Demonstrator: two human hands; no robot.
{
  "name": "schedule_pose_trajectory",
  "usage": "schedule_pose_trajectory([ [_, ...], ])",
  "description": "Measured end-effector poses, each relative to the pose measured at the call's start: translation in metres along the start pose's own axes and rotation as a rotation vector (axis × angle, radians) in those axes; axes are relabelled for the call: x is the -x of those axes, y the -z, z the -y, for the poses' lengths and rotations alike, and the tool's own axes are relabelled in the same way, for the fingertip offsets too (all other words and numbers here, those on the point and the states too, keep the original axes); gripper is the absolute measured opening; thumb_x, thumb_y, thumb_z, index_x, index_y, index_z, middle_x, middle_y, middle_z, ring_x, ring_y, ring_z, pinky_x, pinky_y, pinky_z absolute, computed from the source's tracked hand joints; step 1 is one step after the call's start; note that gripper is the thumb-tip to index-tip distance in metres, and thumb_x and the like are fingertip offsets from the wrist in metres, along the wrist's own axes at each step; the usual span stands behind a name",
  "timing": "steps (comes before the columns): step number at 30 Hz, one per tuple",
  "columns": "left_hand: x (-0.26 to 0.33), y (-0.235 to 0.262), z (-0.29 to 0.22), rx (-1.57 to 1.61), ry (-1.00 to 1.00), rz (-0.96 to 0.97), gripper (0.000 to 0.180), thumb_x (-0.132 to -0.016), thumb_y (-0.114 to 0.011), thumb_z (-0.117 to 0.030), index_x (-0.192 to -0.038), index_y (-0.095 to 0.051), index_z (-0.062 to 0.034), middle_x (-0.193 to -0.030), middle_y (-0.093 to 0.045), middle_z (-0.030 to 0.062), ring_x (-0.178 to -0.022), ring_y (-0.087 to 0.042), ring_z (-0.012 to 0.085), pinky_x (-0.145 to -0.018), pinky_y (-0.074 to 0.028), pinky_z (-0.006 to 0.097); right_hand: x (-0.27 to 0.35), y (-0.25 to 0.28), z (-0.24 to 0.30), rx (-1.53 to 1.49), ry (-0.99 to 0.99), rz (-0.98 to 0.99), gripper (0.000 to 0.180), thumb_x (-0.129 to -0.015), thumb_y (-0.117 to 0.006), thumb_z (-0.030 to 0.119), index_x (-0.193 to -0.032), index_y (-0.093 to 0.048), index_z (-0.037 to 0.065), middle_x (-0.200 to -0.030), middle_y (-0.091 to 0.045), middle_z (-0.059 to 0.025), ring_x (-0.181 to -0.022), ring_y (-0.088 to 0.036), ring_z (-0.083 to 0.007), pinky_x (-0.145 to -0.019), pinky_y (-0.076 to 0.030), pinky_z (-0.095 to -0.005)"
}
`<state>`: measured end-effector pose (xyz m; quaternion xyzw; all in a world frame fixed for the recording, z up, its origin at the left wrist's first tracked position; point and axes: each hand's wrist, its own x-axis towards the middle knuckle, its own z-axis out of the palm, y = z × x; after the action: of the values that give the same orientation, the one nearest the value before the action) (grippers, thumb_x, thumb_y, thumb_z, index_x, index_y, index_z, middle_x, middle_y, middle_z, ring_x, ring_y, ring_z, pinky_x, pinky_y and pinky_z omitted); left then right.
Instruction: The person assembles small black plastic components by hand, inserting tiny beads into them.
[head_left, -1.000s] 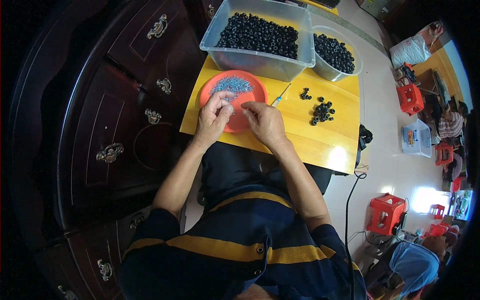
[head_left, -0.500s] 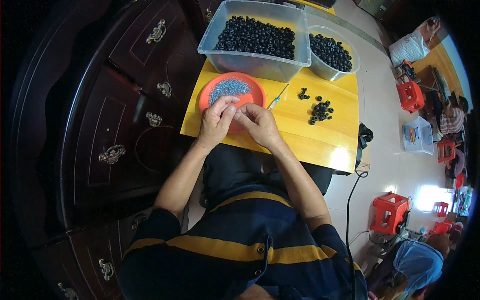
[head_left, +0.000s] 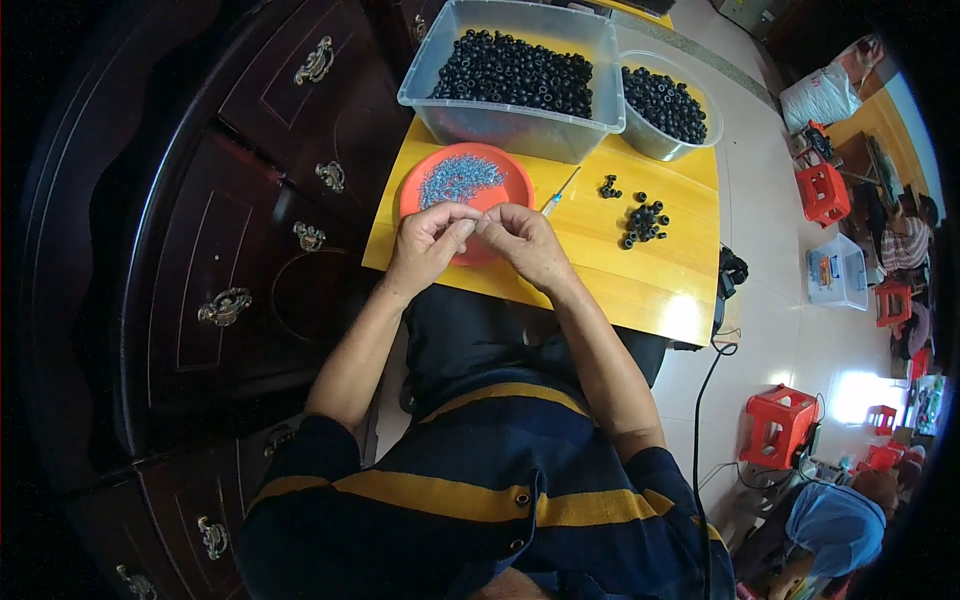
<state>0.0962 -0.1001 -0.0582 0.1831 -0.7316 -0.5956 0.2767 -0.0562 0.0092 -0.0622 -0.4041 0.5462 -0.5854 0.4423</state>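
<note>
My left hand and my right hand meet fingertip to fingertip over the near part of a round red plate. Both are closed in a pinch; whatever lies between the fingers is too small to make out. Small silvery-blue metal pieces, perhaps screws, form a heap on the plate's far side. Right of the plate lies a thin screwdriver with a blue and white handle. Farther right on the yellow table sit a cluster of black ring-like parts and a smaller cluster of them.
Behind the plate stands a large clear bin of black parts, beside a round clear tub of similar ones. A dark drawer cabinet rises at left. A black cable hangs at right. Beyond are red stools and a seated person.
My left hand's fingers have lowered and drawn in against the right hand's fingertips. Both hands remain over the red plate, and the table things look unchanged apart from a slight view shift.
</note>
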Motion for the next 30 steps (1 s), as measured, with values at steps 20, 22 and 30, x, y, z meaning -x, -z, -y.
schedule_pose_trajectory([
  [20, 0.002, 0.020, 0.009, 0.151, 0.136, -0.232, 0.013, -0.097, -0.058, -0.012, -0.101, -0.066, -0.0021, -0.079, -0.061, -0.0008, -0.063, -0.053, 0.0032, -0.059, -0.046, 0.018, -0.004, 0.008, 0.003, 1.076, 0.236, -0.292, 0.011, -0.087, -0.065, 0.014, -0.094, -0.064, 0.007, -0.088, -0.069, -0.0138, -0.081, -0.068, -0.0347, -0.070, -0.054, -0.0444],
  [22, 0.004, 0.024, 0.007, 0.139, 0.170, -0.246, 0.013, -0.097, -0.058, -0.011, -0.101, -0.066, -0.0018, -0.079, -0.061, -0.0006, -0.063, -0.053, 0.0031, -0.060, -0.046, 0.018, 0.003, 0.020, 0.007, 1.037, 0.275, -0.396, 0.010, -0.087, -0.065, 0.014, -0.094, -0.064, 0.008, -0.090, -0.069, -0.0140, -0.082, -0.068, -0.0346, -0.070, -0.054, -0.0441],
  [30, 0.022, 0.033, 0.005, 0.132, 0.195, -0.222, 0.012, -0.097, -0.057, -0.011, -0.099, -0.065, -0.0016, -0.079, -0.060, -0.0011, -0.062, -0.053, 0.0035, -0.059, -0.045, 0.020, 0.064, 0.110, 0.015, 0.833, 0.164, -0.663, 0.010, -0.086, -0.068, 0.008, -0.096, -0.069, 0.004, -0.087, -0.071, -0.0141, -0.071, -0.069, -0.0261, -0.065, -0.053, -0.0337],
])
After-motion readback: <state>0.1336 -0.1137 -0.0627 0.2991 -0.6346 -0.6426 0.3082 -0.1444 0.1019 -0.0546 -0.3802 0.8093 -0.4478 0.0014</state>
